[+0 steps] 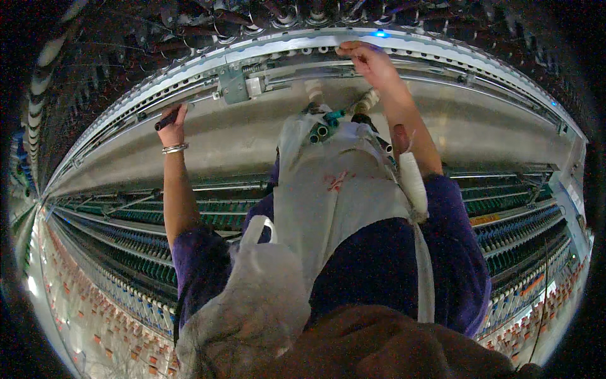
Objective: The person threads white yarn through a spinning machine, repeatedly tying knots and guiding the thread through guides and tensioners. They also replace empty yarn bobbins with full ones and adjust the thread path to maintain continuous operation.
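My left hand [173, 126] is closed around a short dark tube [166, 120], in front of the machine's long metal panel [233, 139]. At the far rail, my right hand [366, 57] reaches up with its fingertips pressed together at the row of round holes below the white rail [303, 41]. Anything between those fingertips is too small to make out. Several teal and dark tubes [323, 131] stick out of the top of my pale apron [328, 189]. Beside my right forearm hangs a bobbin wound with white yarn [412, 183].
A dark row of spindles or bobbins [252, 19] runs along the top, above the rail. A small blue light [380, 34] glows right of my right hand. A grey metal bracket [235, 85] sits on the rail between my hands. Behind me stands another machine with rows of bobbins [126, 265].
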### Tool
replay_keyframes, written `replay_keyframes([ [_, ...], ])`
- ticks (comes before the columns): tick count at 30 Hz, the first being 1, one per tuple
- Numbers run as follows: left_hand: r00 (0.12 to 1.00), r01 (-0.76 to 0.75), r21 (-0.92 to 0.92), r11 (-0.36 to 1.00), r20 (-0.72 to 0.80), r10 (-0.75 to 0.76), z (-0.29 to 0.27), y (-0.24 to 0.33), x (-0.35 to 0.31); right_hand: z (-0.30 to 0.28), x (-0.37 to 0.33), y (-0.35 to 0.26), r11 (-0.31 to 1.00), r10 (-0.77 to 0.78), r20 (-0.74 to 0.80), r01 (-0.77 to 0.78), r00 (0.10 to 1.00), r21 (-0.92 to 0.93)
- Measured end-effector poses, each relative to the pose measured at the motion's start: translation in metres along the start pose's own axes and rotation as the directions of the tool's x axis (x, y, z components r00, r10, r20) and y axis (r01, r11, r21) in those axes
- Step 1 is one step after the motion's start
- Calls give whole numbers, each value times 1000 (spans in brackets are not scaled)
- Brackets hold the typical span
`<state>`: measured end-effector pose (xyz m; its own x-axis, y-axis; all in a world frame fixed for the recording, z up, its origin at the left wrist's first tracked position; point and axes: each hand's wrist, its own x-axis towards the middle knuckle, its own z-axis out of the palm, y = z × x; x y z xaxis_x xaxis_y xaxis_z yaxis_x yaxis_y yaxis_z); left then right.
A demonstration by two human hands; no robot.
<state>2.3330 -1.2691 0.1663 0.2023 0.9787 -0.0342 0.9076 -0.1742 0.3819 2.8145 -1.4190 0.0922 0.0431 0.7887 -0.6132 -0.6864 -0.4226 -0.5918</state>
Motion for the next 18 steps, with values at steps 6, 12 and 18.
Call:
replay_keyframes([
  [6,834,-520,-422,743,-61,549,40,172,2,54,-132,-136,806,-452,0,408,892,-429],
  [12,563,-811,-487,323,-501,657,72,341,16,104,-173,-201,485,-690,14,476,724,-734],
  [18,845,-463,-378,802,84,528,46,401,37,147,-190,-217,514,-653,51,491,756,-704],
])
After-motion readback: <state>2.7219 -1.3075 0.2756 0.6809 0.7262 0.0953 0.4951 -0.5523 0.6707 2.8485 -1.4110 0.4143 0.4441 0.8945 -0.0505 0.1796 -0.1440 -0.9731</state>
